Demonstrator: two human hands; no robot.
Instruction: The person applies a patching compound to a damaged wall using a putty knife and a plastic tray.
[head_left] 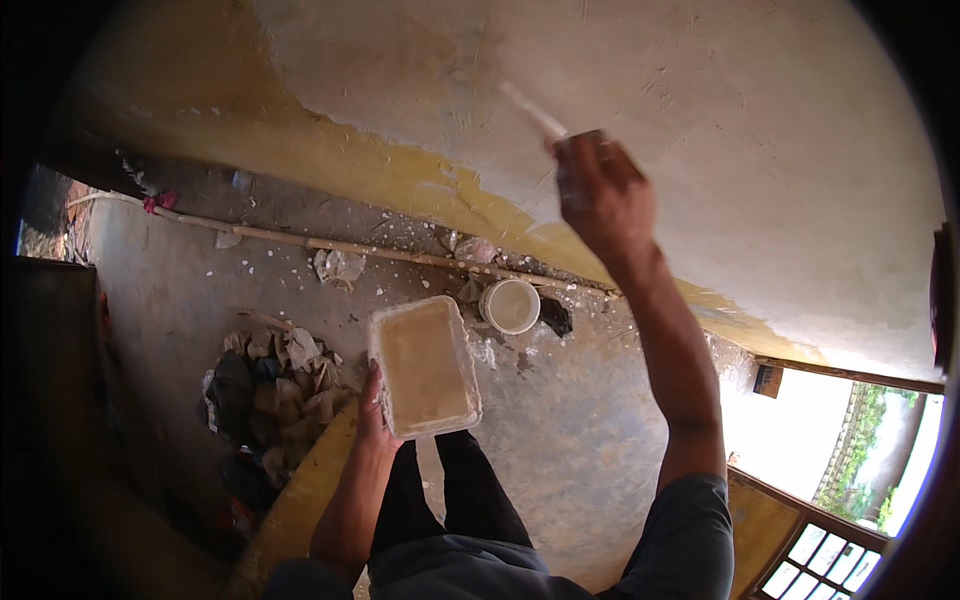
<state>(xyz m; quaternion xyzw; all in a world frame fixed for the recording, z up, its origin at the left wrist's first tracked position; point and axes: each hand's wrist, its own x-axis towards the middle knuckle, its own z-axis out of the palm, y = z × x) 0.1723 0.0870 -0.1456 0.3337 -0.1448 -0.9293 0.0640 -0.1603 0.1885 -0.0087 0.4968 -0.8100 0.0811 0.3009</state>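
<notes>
My left hand (371, 412) grips a shallow rectangular plastic tub (472, 362) by its left side, thumb on the rim. The tub's rim is crusted white, and its inside looks tan. Raised in front of the wall, my right hand (608, 195) is closed around a putty knife (535, 110). Its pale blade shows as a thin blurred strip pointing up and left, and my fingers hide the handle. The wall (770, 150) has a smooth pale coat over most of it, with yellow paint (440, 180) showing along its lower part. Whether the blade touches the wall I cannot tell.
A white bucket (511, 307) stands on the floor near the wall's foot. A long wooden pole (380, 252) lies along the wall among white splatters and scraps. Crumpled sacks and rags (290, 380) are heaped at left. A paned window (825, 560) is at lower right.
</notes>
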